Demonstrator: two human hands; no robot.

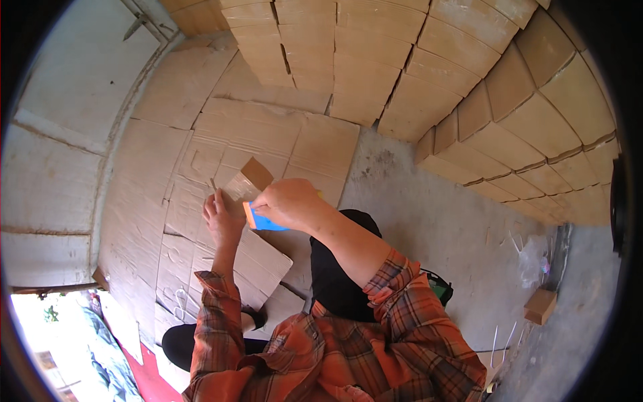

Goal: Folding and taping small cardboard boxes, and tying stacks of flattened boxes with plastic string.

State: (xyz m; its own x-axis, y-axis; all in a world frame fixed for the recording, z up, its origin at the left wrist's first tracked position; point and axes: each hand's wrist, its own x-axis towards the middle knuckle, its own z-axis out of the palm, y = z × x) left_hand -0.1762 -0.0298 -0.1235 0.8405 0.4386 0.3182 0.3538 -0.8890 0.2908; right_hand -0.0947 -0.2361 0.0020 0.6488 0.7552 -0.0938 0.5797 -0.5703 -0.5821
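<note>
A small brown cardboard box [242,188] lies in front of me on flattened cardboard, one flap standing up at its far side and a shiny strip across it. My left hand [224,218] grips the near left side of this box, its fingers bent around the edge. In my right hand [291,203] is a blue tape dispenser [268,224] with an orange edge, at the box's near right side. Most of the dispenser is hidden behind that hand, so where it meets the box cannot be made out.
Stacked cardboard boxes [375,60] line the far side and the right. Flattened cardboard sheets [147,174] cover the floor beside a pale metal door [74,80]. A single small box [540,306] and a clear plastic bag [532,260] lie at the right.
</note>
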